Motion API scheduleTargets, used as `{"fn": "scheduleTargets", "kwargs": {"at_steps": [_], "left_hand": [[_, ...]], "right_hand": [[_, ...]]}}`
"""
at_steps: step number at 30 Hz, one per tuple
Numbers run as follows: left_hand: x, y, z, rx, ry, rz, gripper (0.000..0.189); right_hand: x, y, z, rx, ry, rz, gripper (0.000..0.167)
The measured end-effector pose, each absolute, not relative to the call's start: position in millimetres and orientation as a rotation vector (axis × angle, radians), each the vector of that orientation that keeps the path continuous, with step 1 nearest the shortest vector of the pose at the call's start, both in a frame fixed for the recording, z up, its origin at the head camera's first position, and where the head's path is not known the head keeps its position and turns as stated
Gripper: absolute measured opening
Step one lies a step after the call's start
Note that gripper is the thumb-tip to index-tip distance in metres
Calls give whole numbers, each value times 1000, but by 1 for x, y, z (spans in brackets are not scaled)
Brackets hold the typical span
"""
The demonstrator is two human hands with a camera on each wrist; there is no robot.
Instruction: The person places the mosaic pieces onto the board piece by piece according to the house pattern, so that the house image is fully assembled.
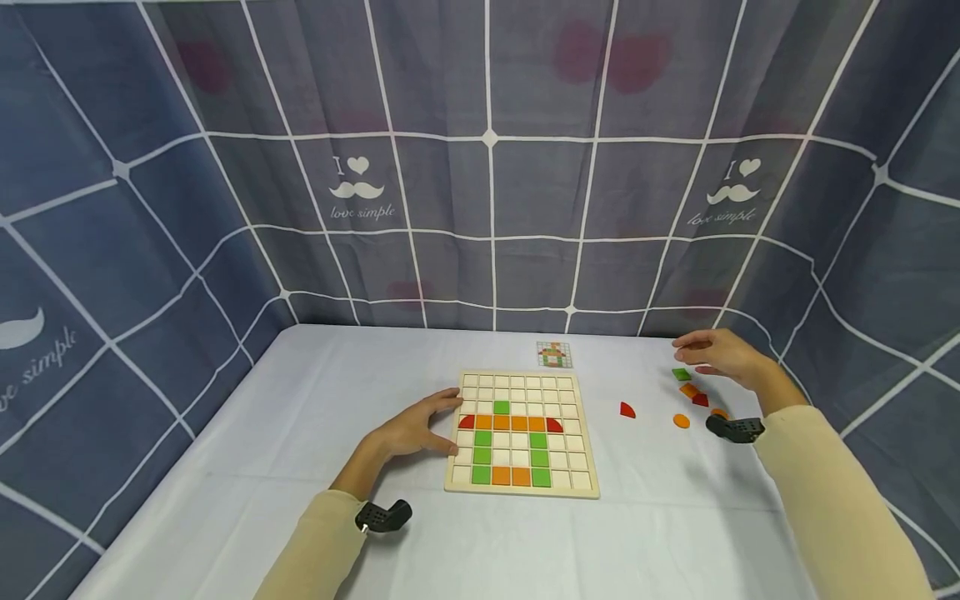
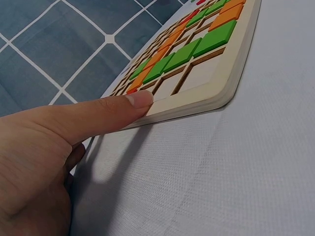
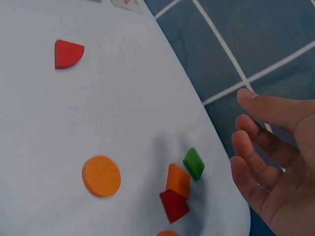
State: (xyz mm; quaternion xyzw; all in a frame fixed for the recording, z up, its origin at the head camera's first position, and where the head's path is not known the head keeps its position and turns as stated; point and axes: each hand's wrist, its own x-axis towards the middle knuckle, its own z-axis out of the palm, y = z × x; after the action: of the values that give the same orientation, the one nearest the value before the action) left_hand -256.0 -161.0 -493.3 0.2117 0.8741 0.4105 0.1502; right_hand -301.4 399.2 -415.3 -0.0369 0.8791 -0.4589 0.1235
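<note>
A wooden grid board [image 1: 522,492] lies on the table, its cells partly filled with green, orange and red pieces. My left hand [image 1: 415,427] is at the board's left side. In the left wrist view the thumb [image 2: 140,99] rests on the rim; the other fingers are mostly hidden there. My right hand [image 1: 723,357] hovers at the far right above loose pieces, fingers loosely bent, with nothing visible between them. Under and near it lie a green diamond piece [image 3: 194,164], an orange piece [image 3: 177,180], a dark red piece [image 3: 174,206] and an orange disc [image 3: 102,176].
A red quarter-circle piece [image 1: 627,410] lies between the board and the right-hand pieces. A second orange disc [image 1: 719,413] is partly covered by the right wrist camera. A small pattern card [image 1: 554,355] lies behind the board. A grey-blue checked curtain [image 1: 450,183] encloses the table's back and sides.
</note>
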Motion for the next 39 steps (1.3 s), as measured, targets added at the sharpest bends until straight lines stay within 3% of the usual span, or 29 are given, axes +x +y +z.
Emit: {"fn": "scheduleTargets", "kwargs": {"at_steps": [21, 31, 39], "left_hand": [[-256, -161, -494, 564, 2499, 1195, 94], [-256, -162, -493, 577, 2496, 1196, 94], [-258, -161, -493, 576, 2503, 1177, 93]], "right_hand": [[-304, 411, -484, 179, 2723, -1218, 51], [-304, 405, -483, 313, 2786, -1255, 36], [-305, 397, -472, 190, 2831, -1267, 32]]}}
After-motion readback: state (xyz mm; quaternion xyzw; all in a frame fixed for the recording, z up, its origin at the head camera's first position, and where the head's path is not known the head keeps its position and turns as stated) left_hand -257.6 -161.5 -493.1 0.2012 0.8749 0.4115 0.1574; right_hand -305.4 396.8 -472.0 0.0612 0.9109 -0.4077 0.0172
